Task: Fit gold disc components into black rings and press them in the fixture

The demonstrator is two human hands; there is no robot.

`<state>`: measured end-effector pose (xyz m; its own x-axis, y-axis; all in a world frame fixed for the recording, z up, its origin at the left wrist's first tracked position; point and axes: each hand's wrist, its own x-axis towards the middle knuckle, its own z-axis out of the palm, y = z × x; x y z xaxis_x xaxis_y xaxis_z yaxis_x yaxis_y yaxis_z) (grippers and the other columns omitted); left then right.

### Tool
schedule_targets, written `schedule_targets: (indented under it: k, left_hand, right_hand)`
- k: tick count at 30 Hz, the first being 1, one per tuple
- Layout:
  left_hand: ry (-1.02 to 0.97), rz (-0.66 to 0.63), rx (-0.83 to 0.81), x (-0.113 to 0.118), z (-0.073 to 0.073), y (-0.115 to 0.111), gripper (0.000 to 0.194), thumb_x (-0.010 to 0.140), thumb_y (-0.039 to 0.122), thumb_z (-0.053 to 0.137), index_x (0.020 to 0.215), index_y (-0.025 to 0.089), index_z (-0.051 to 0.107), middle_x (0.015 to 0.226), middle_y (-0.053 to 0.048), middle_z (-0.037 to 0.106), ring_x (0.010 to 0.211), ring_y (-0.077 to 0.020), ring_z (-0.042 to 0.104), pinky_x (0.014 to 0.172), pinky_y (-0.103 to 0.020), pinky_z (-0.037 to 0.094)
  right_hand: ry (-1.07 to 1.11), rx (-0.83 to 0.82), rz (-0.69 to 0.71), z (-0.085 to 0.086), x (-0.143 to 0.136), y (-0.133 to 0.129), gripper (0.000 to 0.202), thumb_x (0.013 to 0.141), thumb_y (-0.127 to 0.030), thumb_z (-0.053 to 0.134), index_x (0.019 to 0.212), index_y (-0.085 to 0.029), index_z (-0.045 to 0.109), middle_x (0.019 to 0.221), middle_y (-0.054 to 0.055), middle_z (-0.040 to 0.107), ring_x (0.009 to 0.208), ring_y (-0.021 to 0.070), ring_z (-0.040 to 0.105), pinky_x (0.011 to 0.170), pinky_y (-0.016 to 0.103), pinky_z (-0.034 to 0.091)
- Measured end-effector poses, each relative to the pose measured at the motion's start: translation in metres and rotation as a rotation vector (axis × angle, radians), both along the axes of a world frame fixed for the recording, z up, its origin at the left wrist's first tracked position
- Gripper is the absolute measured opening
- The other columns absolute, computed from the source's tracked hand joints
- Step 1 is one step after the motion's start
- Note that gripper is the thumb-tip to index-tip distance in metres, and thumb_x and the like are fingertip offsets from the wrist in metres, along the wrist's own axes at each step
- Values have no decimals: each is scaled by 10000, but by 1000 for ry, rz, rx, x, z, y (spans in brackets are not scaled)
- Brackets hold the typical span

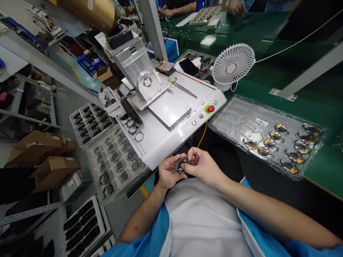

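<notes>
A round black disc-shaped part (182, 165) with small gold marks is held close to my chest, in front of the white machine. My left hand (169, 171) cups it from the left, fingers along its edge. From the right, my right hand (201, 165) grips the rim, with one finger pressed on the disc's face. The fingers cover part of the disc. Similar black and gold round parts (269, 143) sit in the clear plastic tray (233, 114) to the right.
The white machine (171, 142) has a red stop button (211, 108) and a metal plate (171, 110). Tweezers (184, 89) lie on it. A white fan (232, 67) stands behind. Trays of rings (118, 166) sit at left. A co-worker's hand (237, 7) shows across the bench.
</notes>
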<state>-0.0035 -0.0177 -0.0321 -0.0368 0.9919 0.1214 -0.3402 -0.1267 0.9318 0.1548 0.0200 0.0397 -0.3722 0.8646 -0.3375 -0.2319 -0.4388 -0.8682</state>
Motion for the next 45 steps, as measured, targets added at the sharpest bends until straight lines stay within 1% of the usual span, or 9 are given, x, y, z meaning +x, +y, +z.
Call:
schedule_targets:
  k: [4, 10, 17, 21, 26, 32, 36, 40, 45]
  left_hand:
    - [-31, -27, 63, 1, 3, 3, 622, 564, 218, 986, 1142, 310, 774, 1160, -52, 796, 1043, -252, 778, 886, -327, 662]
    - [8, -9, 71, 1, 2, 4, 636, 546, 241, 994, 1140, 314, 779, 1146, -59, 796, 1022, -262, 783, 850, -316, 674]
    - [-3, -44, 117, 0, -2, 3, 648, 586, 198, 976, 1189, 301, 760, 1197, -69, 778, 1083, -267, 762, 939, -355, 651]
    - [44, -23, 96, -2, -2, 3, 627, 590, 250, 978, 1175, 325, 764, 1178, -54, 786, 1061, -264, 771, 917, -362, 661]
    - [81, 1, 46, -2, -1, 2, 625, 562, 313, 989, 1150, 314, 776, 1142, -63, 802, 1001, -274, 789, 855, -376, 678]
    - [46, 63, 55, 1, -3, -3, 550, 624, 256, 964, 1137, 323, 778, 1172, -62, 789, 1028, -269, 782, 895, -385, 665]
    - [102, 33, 51, 1, -1, -5, 580, 614, 163, 956, 1140, 327, 775, 1174, -63, 783, 1068, -284, 768, 962, -436, 643]
    - [132, 40, 65, 1, 4, -5, 592, 610, 139, 954, 1146, 317, 776, 1176, -72, 781, 1076, -291, 765, 981, -439, 633]
    - [105, 156, 33, -3, 4, -3, 517, 690, 206, 921, 1178, 283, 765, 1181, -95, 786, 1072, -274, 768, 938, -377, 642]
  right_hand:
    - [20, 8, 41, 5, 0, 1, 326, 616, -158, 723, 714, -234, 421, 567, -87, 570, 488, 104, 566, 456, 205, 401]
    - [81, -20, 75, -1, -1, 2, 322, 621, -131, 681, 759, -238, 411, 600, -82, 614, 500, 137, 640, 456, 211, 434]
    - [71, -22, 47, 0, 0, 3, 316, 614, -91, 684, 741, -226, 428, 533, -116, 559, 445, 85, 567, 411, 161, 364]
    - [96, -51, 43, -1, -1, 4, 349, 609, -113, 731, 732, -222, 423, 559, -105, 583, 446, 79, 562, 416, 164, 390]
    - [131, -110, 54, -9, -1, 4, 500, 592, -269, 893, 739, -221, 418, 572, -80, 615, 473, 112, 619, 459, 200, 488]
    - [-25, -180, 217, -22, 5, 4, 569, 594, -537, 934, 734, -193, 503, 567, 22, 687, 460, 128, 624, 410, 201, 517]
    - [50, -187, 166, -31, 5, 1, 613, 552, -550, 952, 655, -200, 460, 499, -2, 645, 377, 96, 546, 350, 186, 485]
    - [106, -153, 154, -33, 0, -1, 621, 547, -553, 954, 650, -203, 452, 519, 5, 659, 365, 104, 550, 336, 196, 489]
    - [32, -79, 162, -28, -11, 12, 610, 560, -594, 935, 702, -201, 490, 513, -6, 651, 400, 120, 588, 385, 215, 539]
